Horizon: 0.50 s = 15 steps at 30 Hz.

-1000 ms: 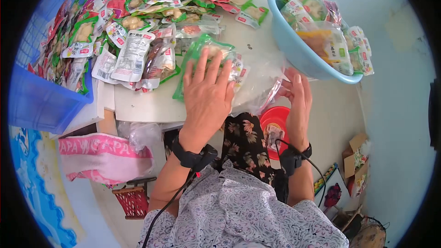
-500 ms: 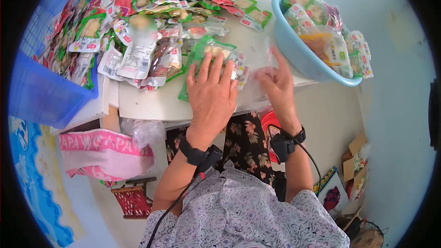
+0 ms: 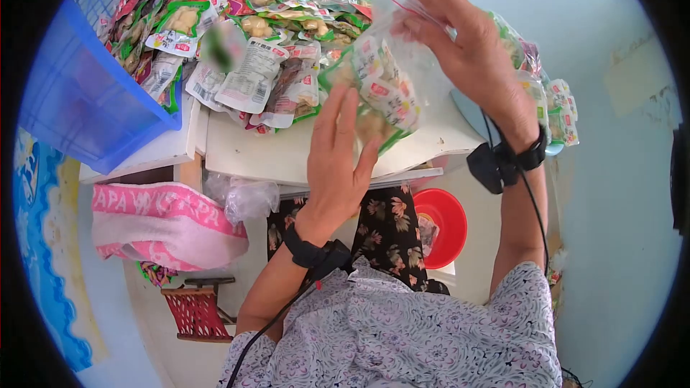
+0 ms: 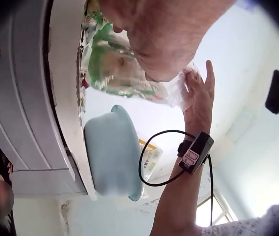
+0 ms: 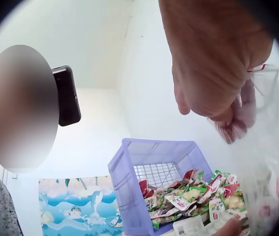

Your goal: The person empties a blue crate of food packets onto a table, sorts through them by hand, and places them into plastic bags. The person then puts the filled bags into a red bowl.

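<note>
In the head view a clear plastic bag (image 3: 424, 65) holding green-and-white snack packets (image 3: 388, 93) is tilted up over the white table. The right hand (image 3: 478, 57) grips the bag's upper part between thumb and fingers, index finger stretched out. The left hand (image 3: 338, 165) lies against the lower left of the packets, its fingers extended. In the left wrist view the right hand (image 4: 198, 101) pinches the bag's end, and green-edged packets (image 4: 115, 66) show through the plastic. The right wrist view has the bag (image 5: 272, 132) hanging beneath the right hand (image 5: 218, 64).
A blue basket (image 3: 93, 93) of packets stands left, beside a loose pile (image 3: 251, 75) on the table (image 3: 251, 154). A light-blue basin (image 4: 112, 152) with packets is at the right. Below are a red bowl (image 3: 449, 226), a pink towel (image 3: 165, 226) and a crumpled plastic bag (image 3: 251, 197).
The right hand has risen up and to the right, lifting the bag's upper part. The packets have tilted up off the table, and the left hand has shifted slightly down along them.
</note>
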### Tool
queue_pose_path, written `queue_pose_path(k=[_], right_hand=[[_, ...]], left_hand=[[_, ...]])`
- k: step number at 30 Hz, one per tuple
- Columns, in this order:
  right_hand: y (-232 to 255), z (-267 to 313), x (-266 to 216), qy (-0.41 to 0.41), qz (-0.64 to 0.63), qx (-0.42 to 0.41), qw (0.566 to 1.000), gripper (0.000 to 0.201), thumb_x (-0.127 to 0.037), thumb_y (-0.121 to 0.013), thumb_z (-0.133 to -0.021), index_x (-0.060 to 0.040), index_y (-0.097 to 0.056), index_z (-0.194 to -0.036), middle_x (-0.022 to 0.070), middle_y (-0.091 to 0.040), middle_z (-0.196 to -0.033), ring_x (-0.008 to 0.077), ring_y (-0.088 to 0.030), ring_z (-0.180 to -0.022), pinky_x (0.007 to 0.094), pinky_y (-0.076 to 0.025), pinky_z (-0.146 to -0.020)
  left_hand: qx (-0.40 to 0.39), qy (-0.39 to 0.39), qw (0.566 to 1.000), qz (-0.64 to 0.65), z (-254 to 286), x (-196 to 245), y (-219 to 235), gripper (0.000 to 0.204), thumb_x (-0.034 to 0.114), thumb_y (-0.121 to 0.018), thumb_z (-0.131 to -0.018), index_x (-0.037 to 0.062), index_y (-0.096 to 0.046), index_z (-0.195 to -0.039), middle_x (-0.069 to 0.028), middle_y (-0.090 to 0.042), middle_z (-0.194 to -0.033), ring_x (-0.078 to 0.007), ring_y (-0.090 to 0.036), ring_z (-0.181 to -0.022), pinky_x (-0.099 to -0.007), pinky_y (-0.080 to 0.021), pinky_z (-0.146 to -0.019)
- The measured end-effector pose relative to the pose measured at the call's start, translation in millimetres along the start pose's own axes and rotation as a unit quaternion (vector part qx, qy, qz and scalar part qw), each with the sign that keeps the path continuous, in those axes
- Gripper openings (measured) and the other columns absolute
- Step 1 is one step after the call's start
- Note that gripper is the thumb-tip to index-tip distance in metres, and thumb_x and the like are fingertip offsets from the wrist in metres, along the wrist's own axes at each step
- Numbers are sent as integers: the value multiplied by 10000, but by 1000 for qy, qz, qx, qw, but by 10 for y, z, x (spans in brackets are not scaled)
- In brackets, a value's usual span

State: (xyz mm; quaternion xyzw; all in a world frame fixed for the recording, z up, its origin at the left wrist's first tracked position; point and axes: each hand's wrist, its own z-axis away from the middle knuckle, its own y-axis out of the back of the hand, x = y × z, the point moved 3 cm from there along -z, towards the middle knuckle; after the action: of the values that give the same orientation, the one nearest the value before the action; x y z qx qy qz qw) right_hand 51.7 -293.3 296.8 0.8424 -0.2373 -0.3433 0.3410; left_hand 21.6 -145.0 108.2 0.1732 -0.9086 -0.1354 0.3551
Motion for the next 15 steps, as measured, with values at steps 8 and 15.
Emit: queue_pose_path(k=[8, 15], right_hand=[[81, 223, -17, 92, 56, 0, 994, 720, 159, -560, -840, -132, -554, -1499, 79, -730, -1060, 193, -704, -984, 363, -554, -905], [98, 582, 123, 115, 50, 52, 991, 704, 149, -605, -788, -115, -613, -1440, 90, -752, -1063, 244, -720, -1003, 396, -544, -897]], left_hand=[[20, 32, 998, 52, -251, -108, 236, 1141, 170, -906, -760, 14, -191, -1635, -239, -393, -1603, -398, -428, -1456, -472, -402, -1160], [-77, 82, 979, 170, -326, -30, 92, 1282, 161, -934, -715, 37, -77, -1661, -240, -449, -1563, -332, -531, -1380, -425, -453, -1127]])
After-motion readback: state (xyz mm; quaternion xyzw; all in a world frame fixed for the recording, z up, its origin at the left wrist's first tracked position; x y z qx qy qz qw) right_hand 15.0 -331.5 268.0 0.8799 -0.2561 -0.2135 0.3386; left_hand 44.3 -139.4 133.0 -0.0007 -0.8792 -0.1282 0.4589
